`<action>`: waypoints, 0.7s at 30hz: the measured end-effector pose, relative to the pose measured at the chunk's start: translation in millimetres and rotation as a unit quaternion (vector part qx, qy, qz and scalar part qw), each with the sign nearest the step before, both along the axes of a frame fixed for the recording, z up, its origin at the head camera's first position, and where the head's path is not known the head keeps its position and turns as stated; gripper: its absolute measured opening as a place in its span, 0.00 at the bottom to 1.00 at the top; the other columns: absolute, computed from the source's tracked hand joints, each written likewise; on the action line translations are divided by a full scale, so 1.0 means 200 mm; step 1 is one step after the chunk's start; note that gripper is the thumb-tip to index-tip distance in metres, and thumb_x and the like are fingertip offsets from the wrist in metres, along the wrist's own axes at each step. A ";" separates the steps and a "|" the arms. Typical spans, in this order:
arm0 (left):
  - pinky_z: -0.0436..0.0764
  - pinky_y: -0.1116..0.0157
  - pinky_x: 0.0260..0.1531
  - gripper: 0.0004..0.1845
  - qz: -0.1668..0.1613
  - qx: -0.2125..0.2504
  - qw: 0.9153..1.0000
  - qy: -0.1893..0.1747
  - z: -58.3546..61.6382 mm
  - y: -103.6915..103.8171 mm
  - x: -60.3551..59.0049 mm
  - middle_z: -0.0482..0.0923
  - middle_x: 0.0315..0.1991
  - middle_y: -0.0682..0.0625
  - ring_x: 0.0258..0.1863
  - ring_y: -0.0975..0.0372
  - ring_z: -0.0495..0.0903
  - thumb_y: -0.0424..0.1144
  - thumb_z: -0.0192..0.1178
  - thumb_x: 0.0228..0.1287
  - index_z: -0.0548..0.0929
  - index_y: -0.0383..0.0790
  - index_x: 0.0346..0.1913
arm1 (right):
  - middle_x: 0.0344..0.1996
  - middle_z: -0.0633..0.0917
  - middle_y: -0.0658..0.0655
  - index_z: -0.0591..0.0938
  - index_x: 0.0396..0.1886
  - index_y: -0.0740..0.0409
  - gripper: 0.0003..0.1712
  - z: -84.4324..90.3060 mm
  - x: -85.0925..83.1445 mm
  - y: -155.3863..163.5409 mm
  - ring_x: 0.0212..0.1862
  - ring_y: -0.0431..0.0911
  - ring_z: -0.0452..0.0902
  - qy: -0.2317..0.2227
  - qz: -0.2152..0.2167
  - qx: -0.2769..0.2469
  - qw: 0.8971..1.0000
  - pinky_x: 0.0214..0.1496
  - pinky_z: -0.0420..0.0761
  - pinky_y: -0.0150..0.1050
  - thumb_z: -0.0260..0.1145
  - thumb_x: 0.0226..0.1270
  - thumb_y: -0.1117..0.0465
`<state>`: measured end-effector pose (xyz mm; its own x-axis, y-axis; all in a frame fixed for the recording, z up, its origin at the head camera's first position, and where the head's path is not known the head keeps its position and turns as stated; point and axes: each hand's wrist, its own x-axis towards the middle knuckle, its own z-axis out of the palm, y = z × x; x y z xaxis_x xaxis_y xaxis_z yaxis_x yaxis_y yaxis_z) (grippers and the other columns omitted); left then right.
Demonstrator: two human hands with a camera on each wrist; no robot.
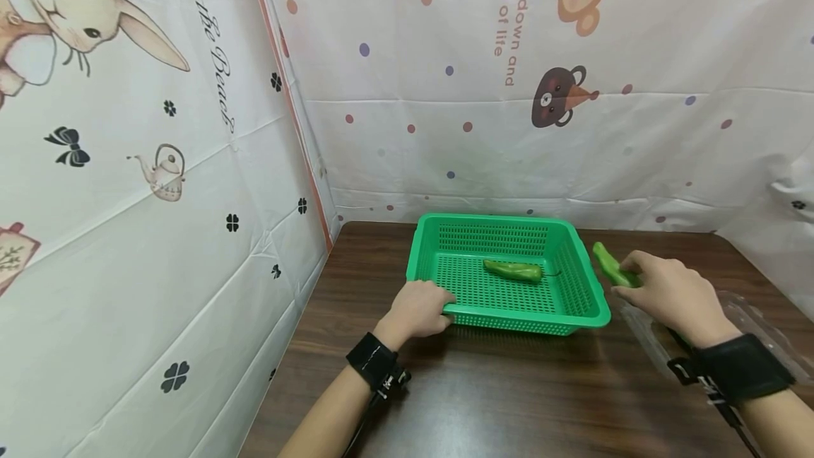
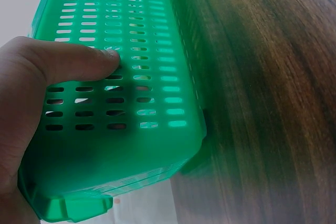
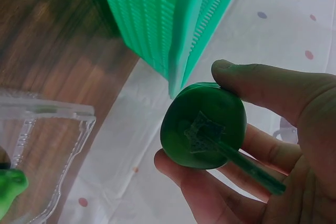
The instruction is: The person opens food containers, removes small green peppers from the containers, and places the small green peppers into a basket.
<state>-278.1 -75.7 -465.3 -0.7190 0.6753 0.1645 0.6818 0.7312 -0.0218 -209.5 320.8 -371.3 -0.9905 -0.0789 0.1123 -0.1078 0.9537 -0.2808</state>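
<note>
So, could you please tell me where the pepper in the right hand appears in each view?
Head: right of centre, the pepper sits in the right hand, just right of the green basket.
Left wrist: not in it.
Right wrist: slightly below and right of centre, stem end facing the camera.
Shared landmark: the basket, central in head, mostly left in left wrist, at the top in right wrist.

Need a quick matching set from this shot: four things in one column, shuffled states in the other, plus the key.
Column 1
1. left hand
2. right hand
3. basket
4. plastic container

Column 2
A. see-through, to the right in the head view
B. holds a green pepper in its fingers
C. green, with perforated walls
D. grips the front edge of item 3, near a corner

Pairs: 1-D, 2-B, 3-C, 4-A
</note>
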 end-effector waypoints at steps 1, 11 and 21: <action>0.64 0.70 0.18 0.05 0.001 -0.001 1.000 0.000 0.00 0.00 0.00 0.77 0.22 0.63 0.20 0.69 0.67 0.50 0.67 0.64 0.89 0.57 0.40 | 0.35 0.86 0.64 0.80 0.53 0.65 0.28 0.00 0.00 -0.01 0.24 0.45 0.73 0.001 0.002 0.000 1.000 0.21 0.68 0.41 0.75 0.61 0.52; 0.67 0.70 0.20 0.10 0.002 -0.005 1.000 -0.002 0.00 0.00 0.00 0.84 0.28 0.62 0.22 0.69 0.72 0.51 0.67 0.64 0.90 0.58 0.46 | 0.37 0.86 0.64 0.82 0.51 0.63 0.24 0.00 -0.04 -0.07 0.25 0.46 0.76 0.010 0.021 0.005 1.000 0.23 0.70 0.42 0.75 0.61 0.53; 0.66 0.70 0.19 0.09 0.003 -0.004 1.000 -0.001 0.00 0.00 0.00 0.81 0.25 0.62 0.21 0.69 0.71 0.51 0.67 0.64 0.90 0.57 0.44 | 0.36 0.87 0.62 0.82 0.50 0.63 0.24 -0.02 -0.08 -0.10 0.24 0.43 0.75 0.006 0.043 0.007 0.999 0.23 0.70 0.41 0.76 0.61 0.53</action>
<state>-278.3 -74.7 -465.2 -0.7233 0.6723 0.1577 0.6774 0.7351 -0.0270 -226.2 301.1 -375.7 -0.9788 -0.1647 0.1221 -0.1921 0.9447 -0.2658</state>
